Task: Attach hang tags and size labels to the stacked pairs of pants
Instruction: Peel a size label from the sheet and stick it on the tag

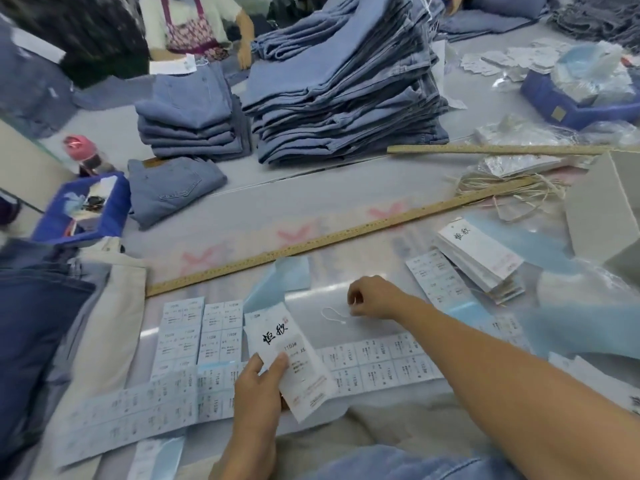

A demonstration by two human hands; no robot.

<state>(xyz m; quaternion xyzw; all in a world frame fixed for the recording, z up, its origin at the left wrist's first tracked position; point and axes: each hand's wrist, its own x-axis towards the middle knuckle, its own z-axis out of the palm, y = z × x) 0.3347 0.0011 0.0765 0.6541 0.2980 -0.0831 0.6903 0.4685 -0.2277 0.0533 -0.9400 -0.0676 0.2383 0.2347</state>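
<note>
Your left hand [258, 386] grips 1 hang tag [292, 362] (printed side up); your right hand [372, 297] pinches the white string loop [334, 315] on the counter [263, 202].

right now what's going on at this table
A person is tagging jeans. The left hand holds a white hang tag over sheets of size labels, while the right hand reaches for a white string loop lying on the table. More tags are stacked to the right, and stacked jeans wait beyond the wooden ruler.

Two wooden rulers [332, 233], blue bins [83, 209], and perhaps a pink-capped bottle [81, 152].
</note>
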